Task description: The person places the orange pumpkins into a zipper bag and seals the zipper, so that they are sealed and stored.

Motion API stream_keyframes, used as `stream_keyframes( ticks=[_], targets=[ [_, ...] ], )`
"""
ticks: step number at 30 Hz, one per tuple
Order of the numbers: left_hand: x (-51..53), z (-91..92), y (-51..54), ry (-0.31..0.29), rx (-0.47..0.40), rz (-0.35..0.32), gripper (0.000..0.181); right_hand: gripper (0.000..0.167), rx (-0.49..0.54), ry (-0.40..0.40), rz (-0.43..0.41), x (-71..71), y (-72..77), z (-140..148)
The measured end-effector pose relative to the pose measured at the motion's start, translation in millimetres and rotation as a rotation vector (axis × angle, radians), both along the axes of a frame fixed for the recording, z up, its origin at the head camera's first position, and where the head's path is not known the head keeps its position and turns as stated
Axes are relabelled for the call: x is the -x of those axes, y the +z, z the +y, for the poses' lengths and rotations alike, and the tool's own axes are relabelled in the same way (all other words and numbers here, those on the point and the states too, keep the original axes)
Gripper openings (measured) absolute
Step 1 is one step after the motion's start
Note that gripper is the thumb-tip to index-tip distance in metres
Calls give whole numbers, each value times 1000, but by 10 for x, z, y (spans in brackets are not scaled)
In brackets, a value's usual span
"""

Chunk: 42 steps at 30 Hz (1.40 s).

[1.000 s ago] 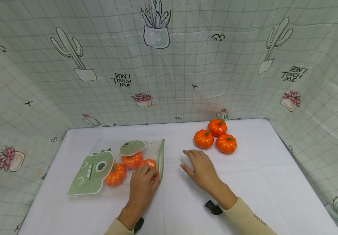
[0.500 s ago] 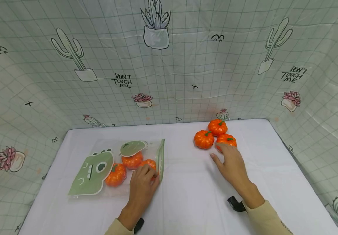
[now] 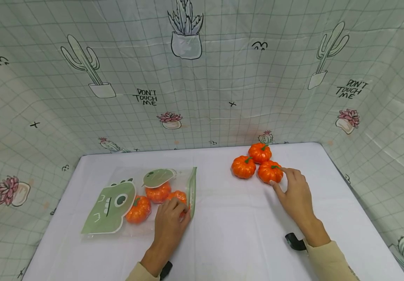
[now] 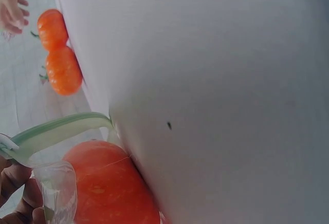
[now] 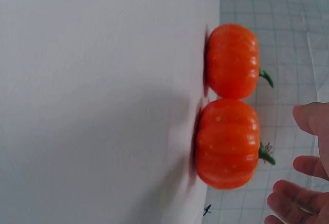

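Note:
A clear zip bag (image 3: 108,210) with a green dinosaur print lies on the left, several small orange toy pumpkins inside it. My left hand (image 3: 170,222) pinches the bag's upper film near its green-edged mouth, and a bagged pumpkin (image 4: 110,183) shows beside those fingers in the left wrist view. On the right, my right hand (image 3: 296,193) hovers with thumb and fingers spread beside the nearest loose pumpkin (image 3: 270,172). The right wrist view shows a gap between the fingers and that pumpkin (image 5: 229,144). Two more pumpkins, one at left (image 3: 243,167) and one behind (image 3: 259,153), touch it.
A white-covered table (image 3: 223,242) carries everything. Behind and at both sides hangs a checked cloth (image 3: 202,78) printed with cacti. A black wrist strap part (image 3: 294,242) shows under the right wrist.
My right hand has moved right, from between the bag and the loose pumpkins, across to the right side of the nearest one. The left hand and the bag have stayed in place.

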<state>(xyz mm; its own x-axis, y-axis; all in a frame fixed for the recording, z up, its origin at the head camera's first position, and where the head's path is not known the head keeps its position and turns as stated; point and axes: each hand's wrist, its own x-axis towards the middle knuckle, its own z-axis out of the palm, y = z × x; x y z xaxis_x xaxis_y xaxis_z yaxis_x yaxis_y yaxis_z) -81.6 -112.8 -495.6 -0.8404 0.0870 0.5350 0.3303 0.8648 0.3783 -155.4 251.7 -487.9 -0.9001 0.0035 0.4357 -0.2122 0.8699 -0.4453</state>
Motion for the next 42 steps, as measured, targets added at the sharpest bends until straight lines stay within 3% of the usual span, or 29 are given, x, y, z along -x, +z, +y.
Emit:
stream_keyframes(
  ticks=[9,20,42],
  targets=[
    [-4,-7,-14,6,-4,-13,23,66,-13,-50,-103,67,-27,103],
    [-19,-2,-8,8,-14,-40,22,80,-10,-28,-201,184,-79,150],
    [-29,5,16,12,0,-52,20,84,-13,-4,-346,323,-140,168]
  ],
)
